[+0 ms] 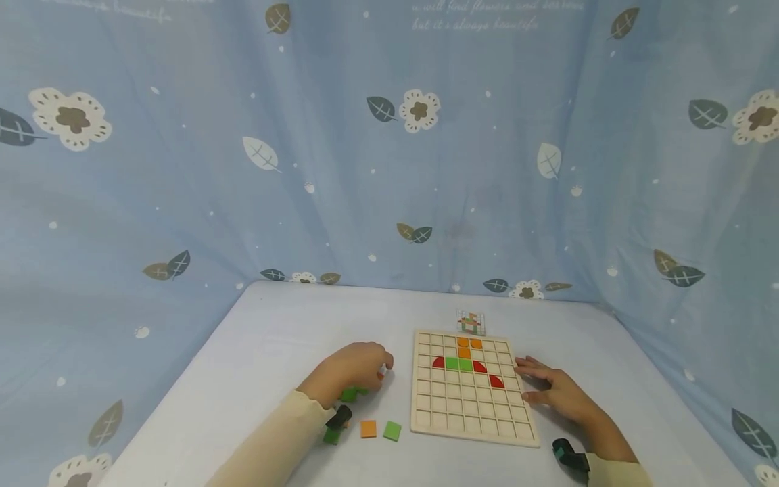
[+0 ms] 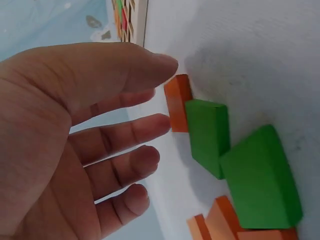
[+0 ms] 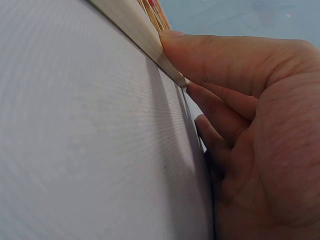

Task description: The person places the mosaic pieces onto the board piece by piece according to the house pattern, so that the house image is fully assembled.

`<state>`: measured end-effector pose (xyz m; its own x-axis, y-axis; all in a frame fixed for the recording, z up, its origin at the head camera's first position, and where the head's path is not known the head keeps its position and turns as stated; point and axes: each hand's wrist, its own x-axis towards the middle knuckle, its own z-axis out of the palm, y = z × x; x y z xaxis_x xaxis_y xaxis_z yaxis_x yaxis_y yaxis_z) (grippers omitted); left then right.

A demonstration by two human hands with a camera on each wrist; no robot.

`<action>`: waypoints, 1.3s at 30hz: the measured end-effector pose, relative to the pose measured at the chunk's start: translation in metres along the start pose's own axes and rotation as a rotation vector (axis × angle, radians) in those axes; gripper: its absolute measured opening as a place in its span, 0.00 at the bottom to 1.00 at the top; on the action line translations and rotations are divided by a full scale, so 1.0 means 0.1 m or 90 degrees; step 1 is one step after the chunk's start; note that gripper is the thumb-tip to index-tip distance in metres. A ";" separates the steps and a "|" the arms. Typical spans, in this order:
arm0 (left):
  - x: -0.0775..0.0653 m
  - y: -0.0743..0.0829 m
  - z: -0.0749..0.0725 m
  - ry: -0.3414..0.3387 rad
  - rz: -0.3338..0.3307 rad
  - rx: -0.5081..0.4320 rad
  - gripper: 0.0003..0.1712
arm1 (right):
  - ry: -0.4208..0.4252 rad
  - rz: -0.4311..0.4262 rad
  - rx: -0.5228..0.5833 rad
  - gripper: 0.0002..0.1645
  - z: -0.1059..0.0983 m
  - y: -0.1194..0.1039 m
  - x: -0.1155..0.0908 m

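Pale gridded board (image 1: 468,409) flat on a white table (image 1: 292,325), right of centre in the head view. Near its twelve o'clock edge, two orange discs (image 1: 463,342) side by side; towards six o'clock from these, an orange square (image 1: 464,353), then two green squares (image 1: 452,364) in a row, flanked by red quarters (image 1: 439,363); one further red quarter (image 1: 496,381) between two and three o'clock of the board's centre. Card (image 1: 470,322) with a coloured grid picture just beyond the board, at twelve o'clock. Left hand (image 1: 359,365) at nine o'clock of the board, thumb and fingers spread and gently curved, close to a loose orange piece (image 2: 179,105); contact with it: cannot tell. Loose green pieces (image 2: 207,135) towards five o'clock of that piece in the left wrist view. Single orange tile (image 1: 368,429) and green tile (image 1: 392,431) apart from each other, at eight o'clock of the board. Right hand (image 1: 556,392) at three o'clock, fingers extended and spread, thumb touching the board's edge. Blue curtain (image 1: 335,223) behind, at twelve o'clock.
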<state>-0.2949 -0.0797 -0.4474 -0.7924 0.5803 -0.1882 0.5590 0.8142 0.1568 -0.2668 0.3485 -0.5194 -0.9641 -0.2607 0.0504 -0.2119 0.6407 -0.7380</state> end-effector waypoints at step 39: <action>0.21 -0.02 -0.01 0.034 0.055 0.000 0.08 | -0.001 0.006 -0.006 0.37 0.00 -0.02 0.00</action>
<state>-0.3125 -0.0693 -0.4510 -0.7528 0.6467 -0.1226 0.6261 0.7610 0.1699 -0.2666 0.3469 -0.5180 -0.9658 -0.2561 0.0419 -0.2040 0.6494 -0.7325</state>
